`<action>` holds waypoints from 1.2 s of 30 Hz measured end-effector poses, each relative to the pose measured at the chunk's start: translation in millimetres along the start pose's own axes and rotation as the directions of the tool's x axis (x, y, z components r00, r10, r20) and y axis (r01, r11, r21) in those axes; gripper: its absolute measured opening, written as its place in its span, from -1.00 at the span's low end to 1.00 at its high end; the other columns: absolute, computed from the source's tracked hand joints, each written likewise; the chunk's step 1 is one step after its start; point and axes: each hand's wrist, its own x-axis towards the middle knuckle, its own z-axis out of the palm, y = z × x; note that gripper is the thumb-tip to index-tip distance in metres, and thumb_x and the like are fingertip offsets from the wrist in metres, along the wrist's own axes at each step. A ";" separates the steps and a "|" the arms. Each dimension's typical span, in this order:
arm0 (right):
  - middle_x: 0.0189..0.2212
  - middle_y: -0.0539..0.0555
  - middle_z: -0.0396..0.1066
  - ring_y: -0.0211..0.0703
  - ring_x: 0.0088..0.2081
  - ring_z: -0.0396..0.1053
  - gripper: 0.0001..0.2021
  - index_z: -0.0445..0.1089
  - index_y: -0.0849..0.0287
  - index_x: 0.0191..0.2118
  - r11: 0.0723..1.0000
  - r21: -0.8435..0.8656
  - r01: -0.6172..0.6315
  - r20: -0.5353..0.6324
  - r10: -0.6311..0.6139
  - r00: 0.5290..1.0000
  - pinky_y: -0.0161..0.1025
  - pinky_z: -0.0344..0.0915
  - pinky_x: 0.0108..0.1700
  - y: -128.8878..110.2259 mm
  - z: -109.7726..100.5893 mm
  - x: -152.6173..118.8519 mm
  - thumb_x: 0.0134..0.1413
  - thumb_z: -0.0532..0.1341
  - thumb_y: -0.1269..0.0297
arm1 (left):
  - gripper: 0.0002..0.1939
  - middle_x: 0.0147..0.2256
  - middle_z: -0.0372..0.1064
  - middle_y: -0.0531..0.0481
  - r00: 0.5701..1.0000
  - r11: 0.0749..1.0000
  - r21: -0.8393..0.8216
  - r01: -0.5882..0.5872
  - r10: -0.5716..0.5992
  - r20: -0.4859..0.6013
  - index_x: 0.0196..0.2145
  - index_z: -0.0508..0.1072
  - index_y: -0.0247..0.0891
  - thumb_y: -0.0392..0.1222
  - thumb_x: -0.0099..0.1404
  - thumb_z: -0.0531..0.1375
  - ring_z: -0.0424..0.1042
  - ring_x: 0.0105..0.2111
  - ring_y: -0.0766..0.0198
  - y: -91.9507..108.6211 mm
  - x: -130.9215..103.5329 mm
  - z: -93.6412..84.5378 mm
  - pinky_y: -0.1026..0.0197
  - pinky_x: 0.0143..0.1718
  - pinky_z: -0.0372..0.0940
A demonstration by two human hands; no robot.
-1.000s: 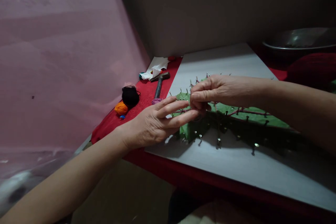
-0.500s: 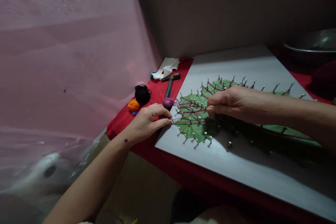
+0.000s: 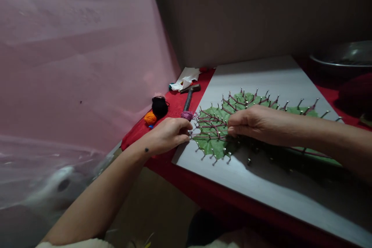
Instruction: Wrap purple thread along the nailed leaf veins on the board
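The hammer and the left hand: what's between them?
In the head view, a small ball of purple yarn lies between the hammer and the left hand.

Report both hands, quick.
Left hand: at the board edge; open or closed, can't tell.
Right hand: closed in a pinch over the leaf; contents hidden.

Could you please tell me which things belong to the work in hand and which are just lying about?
In use: purple yarn, nails, green leaf, pale board.
Seemingly lying about: hammer, black yarn ball, orange yarn ball, white paper, metal bowl.
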 end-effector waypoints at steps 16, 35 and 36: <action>-0.56 0.02 0.20 -0.27 -0.48 0.14 -0.66 0.12 0.15 -0.57 0.996 -0.072 0.052 -0.076 -0.057 0.995 -0.25 0.06 -0.38 3.2 4.9 3.3 0.20 0.00 0.13 | -0.90 -0.55 0.29 0.03 0.990 0.915 0.401 -0.049 -0.009 0.141 -0.52 0.37 -0.29 -0.39 0.07 0.09 0.18 -0.55 0.38 17.3 16.3 -3.4 0.27 -0.51 -0.08; -0.40 0.14 0.43 -0.05 -0.16 0.36 -0.70 0.37 0.13 -0.46 0.974 -0.225 0.023 -0.062 -0.038 0.997 -0.18 0.19 -0.17 -3.1 2.8 0.7 0.25 0.04 0.23 | -0.73 -0.18 0.41 -0.06 0.949 0.903 0.424 0.066 -0.188 0.252 -0.11 0.41 -0.34 -0.08 0.37 0.15 0.44 -0.24 0.27 20.8 21.8 1.3 0.12 -0.21 0.41; -0.39 0.15 0.44 -0.05 -0.15 0.36 -0.71 0.38 0.14 -0.46 0.973 -0.231 0.022 -0.059 -0.036 0.998 -0.18 0.20 -0.16 -3.4 2.6 0.6 0.25 0.04 0.23 | -0.72 -0.16 0.41 -0.07 0.949 0.903 0.422 0.077 -0.196 0.246 -0.10 0.41 -0.33 -0.08 0.37 0.15 0.44 -0.23 0.26 21.2 22.0 3.7 0.11 -0.20 0.42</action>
